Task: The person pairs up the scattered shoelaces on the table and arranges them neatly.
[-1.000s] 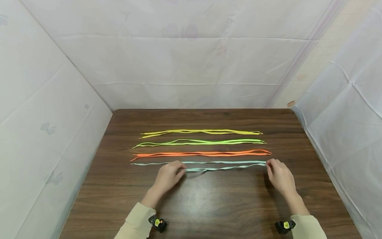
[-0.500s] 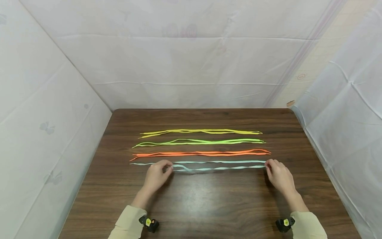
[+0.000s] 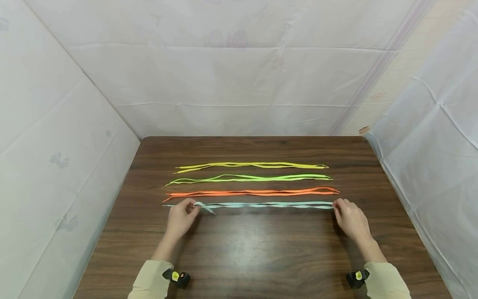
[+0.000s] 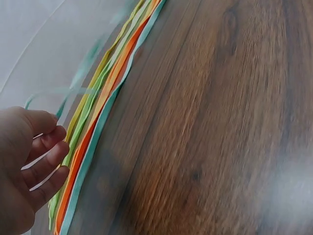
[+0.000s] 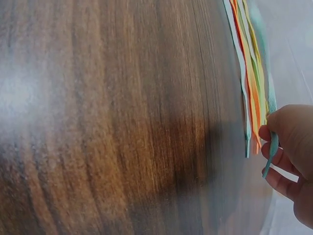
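In the head view a pale mint shoelace [image 3: 317, 203] stretches across the table between my two hands. My left hand [image 3: 180, 218] pinches it near the left, and a short loose end sticks out to the right of the fingertips. Seen from the left wrist, the held lace is blurred and rises from thumb and index finger of the hand [image 4: 32, 166]. My right hand [image 3: 352, 220] pinches the other end; in the right wrist view a tip [image 5: 269, 164] hangs below its fingers. Another mint strand [image 4: 98, 127] lies on the table beside the orange lace.
Behind the mint lace, orange [image 3: 209, 192], green [image 3: 246, 180] and yellow [image 3: 306, 167] shoelaces lie in roughly parallel rows on the brown wooden table [image 3: 261, 257]. White sheets [image 3: 239, 83] hang around the table's back and sides. Small black cameras [image 3: 179, 279] sit at both cuffs.
My left hand has moved left along the table with the mint lace, which is now straighter and closer to the flat strand behind it. The right hand has stayed nearly still.
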### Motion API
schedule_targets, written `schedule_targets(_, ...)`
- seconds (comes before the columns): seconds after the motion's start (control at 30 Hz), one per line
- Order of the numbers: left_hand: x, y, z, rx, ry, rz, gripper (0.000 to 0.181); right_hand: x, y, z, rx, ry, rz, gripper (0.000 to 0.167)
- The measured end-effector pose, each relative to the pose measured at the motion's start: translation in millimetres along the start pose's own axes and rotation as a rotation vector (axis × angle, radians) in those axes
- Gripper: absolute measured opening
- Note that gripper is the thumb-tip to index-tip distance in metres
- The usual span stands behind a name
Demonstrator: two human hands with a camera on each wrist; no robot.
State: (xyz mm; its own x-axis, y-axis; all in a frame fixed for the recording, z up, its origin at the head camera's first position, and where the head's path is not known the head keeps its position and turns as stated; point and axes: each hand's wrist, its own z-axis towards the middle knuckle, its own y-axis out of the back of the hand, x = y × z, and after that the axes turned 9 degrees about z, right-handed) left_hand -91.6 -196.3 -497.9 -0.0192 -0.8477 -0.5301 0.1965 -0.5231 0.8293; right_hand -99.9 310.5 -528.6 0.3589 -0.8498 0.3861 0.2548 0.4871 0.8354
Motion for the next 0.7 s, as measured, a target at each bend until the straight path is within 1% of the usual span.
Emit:
schedule_targets(0.1,6.1,2.3,-1.2,0.012,0.031,0.001,0.004,-0.9,-0.5,-0.7,0.01,-0.007,0.001,0.015)
schedule_targets(0.17,10.6,3.3,-2.3,0.018,0.038,0.015,0.004,-0.9,-0.9,-0.8,0.013,-0.004,0.002,0.015)
schedule_targets(0.47,37.2,9.2,-5.7,-0.027,0.025,0.118,0.004,-0.6,-0.3,2.1,0.003,0.03,-0.012,0.017)
schedule_targets(0.63,50.6,14.8,-6.1,-0.016,0.042,0.138,0.004,-1.5,-1.3,2.5,0.002,0.041,-0.024,0.017)
schedule_targets(0.7,54.9,17.1,-6.3,-0.006,0.058,0.147,0.005,-2.7,-2.2,2.5,0.001,0.043,-0.029,0.017)
